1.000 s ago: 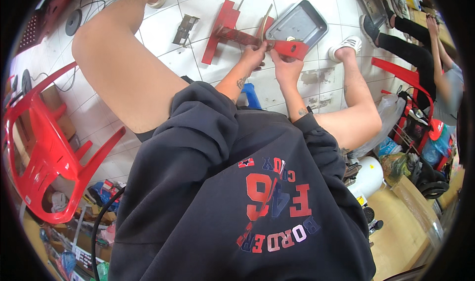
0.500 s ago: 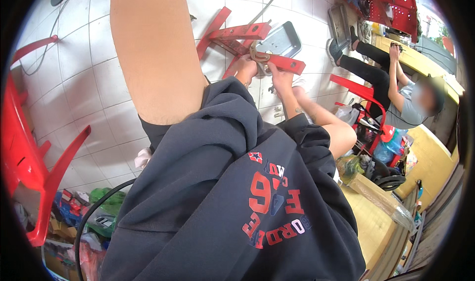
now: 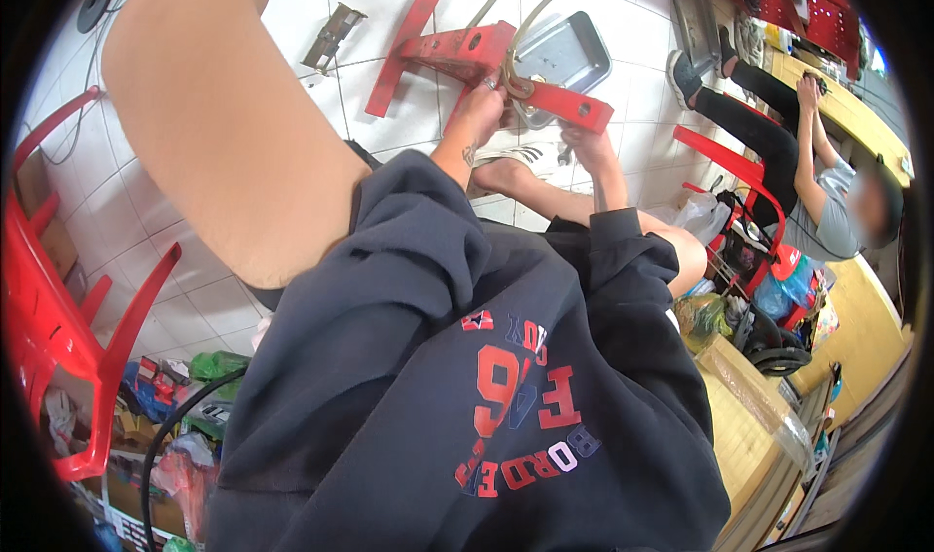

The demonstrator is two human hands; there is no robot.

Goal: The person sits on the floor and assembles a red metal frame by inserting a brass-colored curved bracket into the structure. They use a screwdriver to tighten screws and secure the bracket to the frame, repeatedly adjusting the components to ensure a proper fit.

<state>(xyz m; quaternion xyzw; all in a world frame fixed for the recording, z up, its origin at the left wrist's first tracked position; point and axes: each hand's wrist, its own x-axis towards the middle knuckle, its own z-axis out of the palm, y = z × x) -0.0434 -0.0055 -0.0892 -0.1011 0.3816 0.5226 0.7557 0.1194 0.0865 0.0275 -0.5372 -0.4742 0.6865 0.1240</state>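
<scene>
A red metal stand [image 3: 457, 54] with crossed legs rests on the tiled floor, one beam [image 3: 574, 107] reaching right. A curved, brownish metal piece [image 3: 518, 83] loops round that beam, and a thin curved strip rises from it. My left hand [image 3: 477, 114] is closed at the loop from the near side, its fingertips partly hidden behind the metal. Just below the beam's right end is my right hand [image 3: 591, 151], blurred, with its fingers bent upward; whether it grips anything is unclear. Behind the beam lies a grey tray [image 3: 595, 38].
A rusty metal bracket [image 3: 334, 38] lies left of the stand. Red plastic chairs stand at left [image 3: 58, 328] and right [image 3: 720, 153]. At right a co-worker [image 3: 788, 163] sits by a yellow bench [image 3: 837, 114]. Bags and boxes are piled at lower left. My sandalled foot [image 3: 506, 168] is close by.
My right hand has dropped away from the metal piece to below the beam's end. My left hand stays at the loop. The view has shifted, bringing the rusty bracket into sight.
</scene>
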